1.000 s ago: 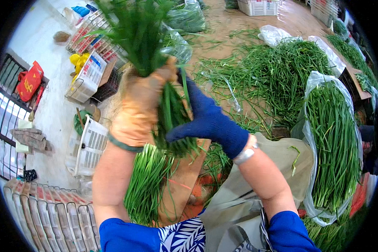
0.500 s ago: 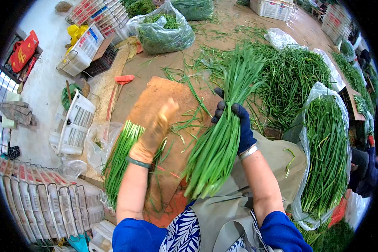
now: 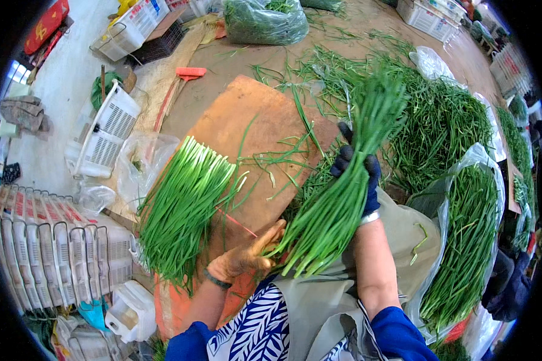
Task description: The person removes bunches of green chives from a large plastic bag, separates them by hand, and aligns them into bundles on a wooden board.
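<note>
A bunch of garlic chives (image 3: 331, 222) slants across in front of me, its leafy tops up and its pale stem ends down toward my lap. My right hand (image 3: 361, 171), in a dark blue glove, is closed around the bunch's middle. Beside the stem ends is my left hand (image 3: 250, 253) in a tan-orange glove, fingers stretched out and thumb apart; its fingertips touch or nearly touch the lowest stems. Left of it, a neat pile of chives (image 3: 183, 210) lies on an orange-brown board (image 3: 241, 120), white ends facing away from me. Loose blades (image 3: 277, 159) are strewn over the board.
A large heap of loose chives (image 3: 439, 126) covers the floor at right. Closer stands an open plastic bag of chives (image 3: 464, 240). White crates (image 3: 108, 132) and stacked crates (image 3: 72, 259) line the left, near a white jug (image 3: 132, 310). A red brush head (image 3: 191, 73) lies beyond the board.
My left hand has moved from the pile, down and right to the bunch's stem ends. The bunch in my right hand now appears farther right. The pile shows more fully.
</note>
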The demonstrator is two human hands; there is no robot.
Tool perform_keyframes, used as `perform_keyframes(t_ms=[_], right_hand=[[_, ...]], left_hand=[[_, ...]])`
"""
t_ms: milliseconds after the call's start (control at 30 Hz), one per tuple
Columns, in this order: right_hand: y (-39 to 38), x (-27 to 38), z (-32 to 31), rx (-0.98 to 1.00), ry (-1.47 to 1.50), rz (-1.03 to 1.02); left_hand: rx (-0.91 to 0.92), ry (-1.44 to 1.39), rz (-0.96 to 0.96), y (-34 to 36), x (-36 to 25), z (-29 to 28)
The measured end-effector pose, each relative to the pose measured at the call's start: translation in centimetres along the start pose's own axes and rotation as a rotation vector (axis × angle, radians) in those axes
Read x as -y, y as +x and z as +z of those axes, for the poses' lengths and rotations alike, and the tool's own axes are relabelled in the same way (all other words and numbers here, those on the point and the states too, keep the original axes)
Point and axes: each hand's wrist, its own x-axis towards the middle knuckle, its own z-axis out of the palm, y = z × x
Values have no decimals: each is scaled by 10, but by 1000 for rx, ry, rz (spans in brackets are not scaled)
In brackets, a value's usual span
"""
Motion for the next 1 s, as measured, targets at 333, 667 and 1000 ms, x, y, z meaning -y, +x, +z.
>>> perform_keyframes(t_ms=[333,667,1000], right_hand=[[-14,54,-38,264,159,-199],[-30,75,-29,364,266,-324],[-41,70,-9,383,208,-322]], left_hand=[[-204,524,69,-5,5,18],[-445,981,-10,-40,8,15],[-201,1008,395,25,-23,43]])
